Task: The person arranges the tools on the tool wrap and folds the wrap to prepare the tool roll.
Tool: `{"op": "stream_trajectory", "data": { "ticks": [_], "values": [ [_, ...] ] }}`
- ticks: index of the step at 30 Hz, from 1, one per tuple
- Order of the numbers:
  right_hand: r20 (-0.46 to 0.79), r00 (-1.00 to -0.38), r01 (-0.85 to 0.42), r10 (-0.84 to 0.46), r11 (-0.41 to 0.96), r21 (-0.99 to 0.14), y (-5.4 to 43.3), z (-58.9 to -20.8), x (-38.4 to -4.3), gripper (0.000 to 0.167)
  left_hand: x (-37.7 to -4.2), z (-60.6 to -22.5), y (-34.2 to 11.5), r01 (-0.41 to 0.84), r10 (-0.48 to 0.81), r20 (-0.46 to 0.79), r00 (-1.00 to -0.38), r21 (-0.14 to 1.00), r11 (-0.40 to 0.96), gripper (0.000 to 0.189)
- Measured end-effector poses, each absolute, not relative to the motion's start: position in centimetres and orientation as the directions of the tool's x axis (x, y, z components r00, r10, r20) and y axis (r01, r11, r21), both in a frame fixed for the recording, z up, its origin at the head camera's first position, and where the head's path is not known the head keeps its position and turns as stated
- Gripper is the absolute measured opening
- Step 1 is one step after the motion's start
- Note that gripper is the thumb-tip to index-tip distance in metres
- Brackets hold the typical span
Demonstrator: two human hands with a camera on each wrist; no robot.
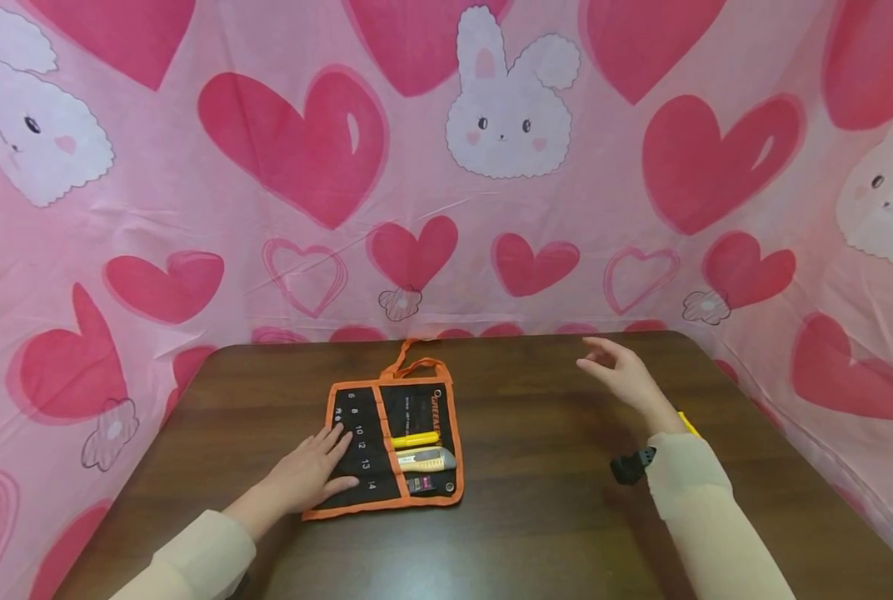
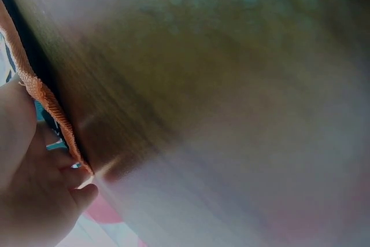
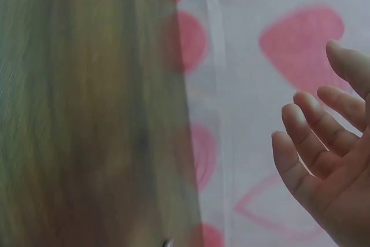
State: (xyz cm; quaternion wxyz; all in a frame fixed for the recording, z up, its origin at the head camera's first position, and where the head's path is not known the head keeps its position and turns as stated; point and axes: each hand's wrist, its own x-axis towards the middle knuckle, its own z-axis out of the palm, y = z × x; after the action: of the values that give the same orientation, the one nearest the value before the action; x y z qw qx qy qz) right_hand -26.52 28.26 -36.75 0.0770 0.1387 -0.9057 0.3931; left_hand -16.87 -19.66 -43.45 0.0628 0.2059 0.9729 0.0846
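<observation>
A black tool pouch [image 1: 367, 408] with orange edging lies spread on the table, its left part printed with a column of sizes. On that left part rests my left hand [image 1: 307, 471], fingers extended; in the left wrist view the hand [image 2: 40, 183] lies along the pouch's orange edge [image 2: 43, 93]. Slots on the right side hold a yellow pen-like tool [image 1: 416, 439], a yellow and grey utility knife [image 1: 427, 459] and a small dark packet [image 1: 421, 484]. My right hand [image 1: 622, 379] hovers over the table's right side, fingers loosely bent, holding nothing.
Orange straps [image 1: 409, 362] trail from the pouch's far edge. A yellow object [image 1: 688, 422], mostly hidden, shows behind my right wrist. The brown wooden table [image 1: 529, 533] meets a pink curtain [image 1: 416, 192] with hearts and rabbits at the back and sides.
</observation>
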Motion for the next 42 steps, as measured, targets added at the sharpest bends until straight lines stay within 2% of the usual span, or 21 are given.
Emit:
{"op": "stream_trajectory", "data": {
  "ticks": [6, 11, 13, 20, 26, 36, 42],
  "values": [
    [0.212, -0.971, -0.230, -0.107, 0.656, -0.719, 30.7, -37.6, -26.0, 0.056, -16.9, -43.6, -19.6, 0.380, 0.401, -0.089, -0.912, 0.188, 0.906, 0.078],
    [0.114, -0.993, -0.110, -0.031, 0.612, -0.783, 32.5, -38.3, -25.5, 0.063, -16.9, -43.6, -19.6, 0.379, 0.400, -0.090, -0.912, 0.191, 0.906, 0.078],
    [0.096, -0.995, -0.080, -0.010, 0.628, -0.774, 33.2, -38.7, -25.3, 0.063, -16.8, -43.6, -19.6, 0.382, 0.404, -0.092, -0.910, 0.195, 0.903, 0.078],
    [0.146, -0.989, -0.114, -0.021, 0.741, -0.662, 34.9, -39.8, -25.1, 0.057, -16.8, -43.5, -19.7, 0.384, 0.406, -0.102, -0.908, 0.184, 0.905, 0.079],
    [0.141, -0.990, -0.109, -0.030, 0.792, -0.600, 35.8, -40.9, -24.7, 0.053, -16.8, -43.6, -19.6, 0.384, 0.407, -0.103, -0.908, 0.187, 0.904, 0.078],
    [-0.005, -0.999, -0.022, -0.032, 0.789, -0.614, 36.7, -42.1, -24.3, 0.053, -17.0, -43.7, -19.6, 0.378, 0.401, -0.105, -0.910, 0.184, 0.907, 0.079],
    [-0.014, -0.999, -0.015, -0.029, 0.805, -0.593, 37.0, -42.3, -24.3, 0.043, -16.9, -43.6, -19.6, 0.374, 0.396, -0.095, -0.913, 0.189, 0.908, 0.078]
  ]
}}
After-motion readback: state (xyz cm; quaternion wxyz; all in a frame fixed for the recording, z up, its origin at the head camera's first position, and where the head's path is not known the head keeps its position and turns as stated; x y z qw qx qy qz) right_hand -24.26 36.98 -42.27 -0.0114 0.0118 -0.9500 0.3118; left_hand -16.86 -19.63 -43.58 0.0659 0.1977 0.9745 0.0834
